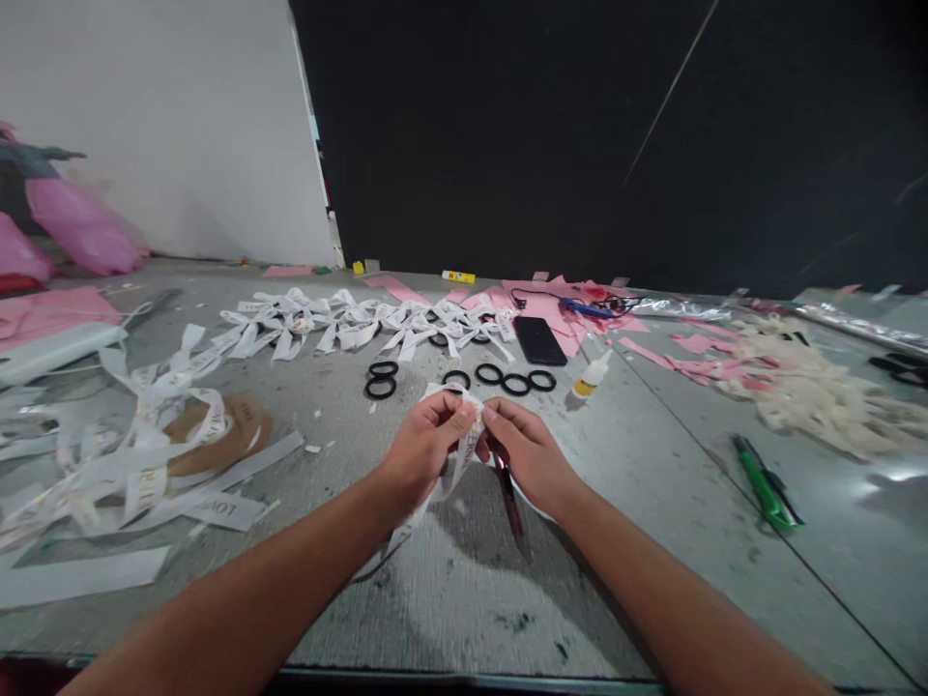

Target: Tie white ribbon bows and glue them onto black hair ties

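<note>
In the middle of the table, my left hand (424, 440) and my right hand (533, 449) come together, thumbs and fingertips pinched on a white printed ribbon (468, 449). One end of the ribbon hangs down below my left hand toward the table. A thin dark red tool (512, 507) shows just beneath my right hand; its kind, and whether that hand touches it, I cannot tell. Just beyond the fingers lie several black rings (515, 385), one partly hidden by the ribbon. Behind them stretches a row of tied white ribbon bows (348, 319).
Loose printed ribbons (152, 483) and a brown roll (217, 435) spread on the left. A black phone (540, 341), a small glue bottle (592, 375) and pink sheets (558, 304) lie beyond my hands. On the right are a green cutter (763, 486) and a cream fabric heap (833, 396).
</note>
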The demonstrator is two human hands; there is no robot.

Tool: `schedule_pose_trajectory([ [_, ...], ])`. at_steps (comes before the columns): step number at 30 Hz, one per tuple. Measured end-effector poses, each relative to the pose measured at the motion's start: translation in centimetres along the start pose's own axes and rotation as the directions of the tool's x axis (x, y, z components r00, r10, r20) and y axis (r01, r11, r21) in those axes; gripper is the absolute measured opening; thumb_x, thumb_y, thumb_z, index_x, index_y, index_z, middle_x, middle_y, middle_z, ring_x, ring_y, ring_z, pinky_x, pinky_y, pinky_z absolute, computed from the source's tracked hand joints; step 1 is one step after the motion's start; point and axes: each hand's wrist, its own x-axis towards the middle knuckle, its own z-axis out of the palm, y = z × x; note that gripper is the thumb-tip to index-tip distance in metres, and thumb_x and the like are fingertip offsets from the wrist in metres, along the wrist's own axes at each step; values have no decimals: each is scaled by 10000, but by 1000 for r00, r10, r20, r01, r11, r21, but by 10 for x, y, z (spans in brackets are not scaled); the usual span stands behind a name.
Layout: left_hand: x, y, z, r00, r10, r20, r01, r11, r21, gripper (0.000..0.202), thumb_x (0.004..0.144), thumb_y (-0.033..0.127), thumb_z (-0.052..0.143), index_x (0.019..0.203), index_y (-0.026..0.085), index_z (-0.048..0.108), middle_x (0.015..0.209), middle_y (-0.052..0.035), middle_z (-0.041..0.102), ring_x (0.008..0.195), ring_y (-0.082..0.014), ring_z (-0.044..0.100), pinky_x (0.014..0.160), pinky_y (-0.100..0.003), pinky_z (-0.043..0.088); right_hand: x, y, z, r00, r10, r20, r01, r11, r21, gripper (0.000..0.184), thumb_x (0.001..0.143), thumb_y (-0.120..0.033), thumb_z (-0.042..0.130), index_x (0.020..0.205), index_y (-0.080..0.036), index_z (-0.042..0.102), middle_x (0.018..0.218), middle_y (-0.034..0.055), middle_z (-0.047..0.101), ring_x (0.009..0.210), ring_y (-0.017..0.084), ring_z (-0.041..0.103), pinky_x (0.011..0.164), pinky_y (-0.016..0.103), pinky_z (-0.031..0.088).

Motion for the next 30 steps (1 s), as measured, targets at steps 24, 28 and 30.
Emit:
schedule_pose_trajectory([
  [24, 7, -1, -10, 987, 140, -75, -102, 920, 378, 360, 751, 481, 712, 836, 139, 639, 619, 17, 563, 525, -74, 461, 493, -196, 344, 3, 5, 0, 990, -29, -136, 10, 991, -134, 300, 827, -465, 650, 754, -180, 590, 494, -64, 478, 428, 73, 412, 415, 215, 320],
  [28, 5, -1, -10, 986, 169, -7, -146, 876, 461, 298, 724, 362, 734, 891, 129, 652, 758, -33, 647, 648, -114, 553, 625, -244, 427, 5, 4, -2, 957, -79, -278, 60, 995, -76, 273, 829, -448, 664, 780, -188, 596, 513, -66, 482, 429, 67, 407, 396, 203, 306],
  [30, 4, -1, -10, 989, 146, 32, -140, 826, 547, 231, 758, 352, 693, 789, 127, 651, 700, -23, 623, 610, -108, 525, 593, -245, 403, 6, 3, -3, 937, -99, -336, 100, 995, -15, 259, 833, -431, 669, 775, -195, 581, 505, -73, 475, 421, 62, 400, 392, 196, 299],
])
